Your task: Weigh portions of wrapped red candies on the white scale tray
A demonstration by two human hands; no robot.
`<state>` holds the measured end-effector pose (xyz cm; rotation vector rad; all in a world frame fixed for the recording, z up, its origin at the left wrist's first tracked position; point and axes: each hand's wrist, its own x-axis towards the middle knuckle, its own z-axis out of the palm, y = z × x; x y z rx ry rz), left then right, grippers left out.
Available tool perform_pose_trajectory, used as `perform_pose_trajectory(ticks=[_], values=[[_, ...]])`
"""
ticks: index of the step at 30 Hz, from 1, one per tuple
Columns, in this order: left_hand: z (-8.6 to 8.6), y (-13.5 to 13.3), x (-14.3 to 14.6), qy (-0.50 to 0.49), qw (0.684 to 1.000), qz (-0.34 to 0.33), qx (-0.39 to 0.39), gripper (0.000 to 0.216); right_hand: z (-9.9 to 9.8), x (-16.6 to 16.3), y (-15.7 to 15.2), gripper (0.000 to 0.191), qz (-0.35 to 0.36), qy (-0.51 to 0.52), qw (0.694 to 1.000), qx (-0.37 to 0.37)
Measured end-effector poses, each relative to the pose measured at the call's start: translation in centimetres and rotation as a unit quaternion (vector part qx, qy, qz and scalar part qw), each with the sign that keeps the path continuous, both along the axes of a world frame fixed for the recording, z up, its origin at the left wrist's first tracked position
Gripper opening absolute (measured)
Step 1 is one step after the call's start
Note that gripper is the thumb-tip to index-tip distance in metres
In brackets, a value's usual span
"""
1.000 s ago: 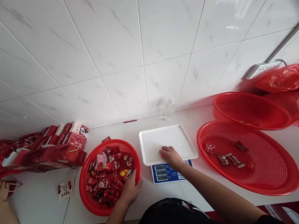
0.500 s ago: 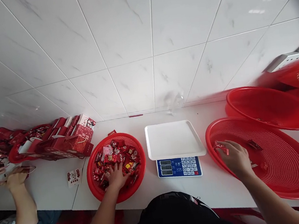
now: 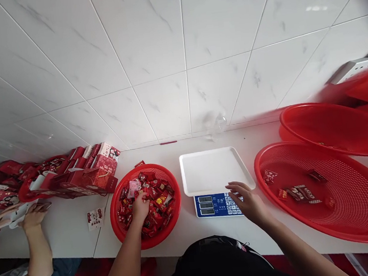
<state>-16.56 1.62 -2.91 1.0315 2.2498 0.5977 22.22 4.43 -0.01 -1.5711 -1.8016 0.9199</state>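
Note:
My left hand (image 3: 140,208) is in the round red basket (image 3: 114,222) on the left, its fingers closed on a red wrapped candy among a heap of wrapped candies (image 3: 161,201). Over the right end of the blue keypad of the weighing scale (image 3: 206,206) is my right hand (image 3: 250,203), fingers stretched out and nothing in them. The scale's white tray (image 3: 211,170) has nothing on it. To the right, a large oval red basket (image 3: 365,196) holds several wrapped packets (image 3: 300,194) spread over its bottom.
Another red basket (image 3: 337,130) stands behind the oval one. At the left are red gift boxes (image 3: 85,179) and a printed white card (image 3: 95,218). A co-worker's hands (image 3: 34,214) hold a white item there. The tiled wall (image 3: 163,109) borders the table's back.
My right hand has left the oval basket and moved left to the scale; the red packet it held now lies in that basket. My left hand's spread fingers have closed among the candies.

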Motion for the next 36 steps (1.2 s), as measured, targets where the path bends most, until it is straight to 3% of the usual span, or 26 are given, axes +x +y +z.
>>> perform_pose_trajectory(ticks=[2,4,7,9,14,20,25,28,32,34,36], values=[[1.3,0.0,0.4,-0.027,0.999,0.030,0.036,0.033,0.4,-0.3,-0.1,0.026,0.006,0.013,1.000,-0.027],[2.8,0.0,2.1,-0.113,0.989,0.051,0.078,0.038,0.9,-0.9,-0.3,0.027,0.007,0.044,0.996,-0.071],[4.9,0.1,6.7,-0.360,0.922,0.052,0.133,0.048,1.9,-2.6,-0.8,0.034,0.045,0.149,0.972,-0.177],[5.6,0.3,10.4,-0.427,0.893,-0.001,0.145,0.049,2.6,-4.0,-1.0,0.042,0.078,0.230,0.936,-0.253],[4.9,0.5,17.3,-0.434,0.881,-0.155,0.107,0.039,2.1,-5.8,-0.7,0.046,0.067,0.377,0.857,-0.345],[3.5,-0.2,19.4,-0.463,0.869,-0.154,0.077,0.046,0.3,-5.2,-1.0,0.041,-0.016,0.404,0.829,-0.385],[3.1,-0.7,19.5,-0.529,0.845,-0.063,0.046,0.062,-0.8,-4.9,0.0,0.039,-0.063,0.430,0.825,-0.362],[2.7,-0.7,19.2,-0.538,0.843,-0.009,0.014,0.056,-1.6,-4.4,1.8,0.047,-0.123,0.442,0.830,-0.318],[2.4,-0.5,18.9,-0.519,0.854,0.003,0.031,0.046,-1.9,-3.8,2.7,0.067,-0.180,0.390,0.870,-0.244],[2.4,-0.5,18.8,-0.491,0.869,-0.003,0.054,0.045,-1.5,-4.0,2.0,0.062,-0.137,0.346,0.893,-0.254],[2.5,-0.6,18.8,-0.461,0.885,-0.014,0.066,0.045,-1.0,-4.4,0.7,0.055,-0.021,0.329,0.893,-0.307]])
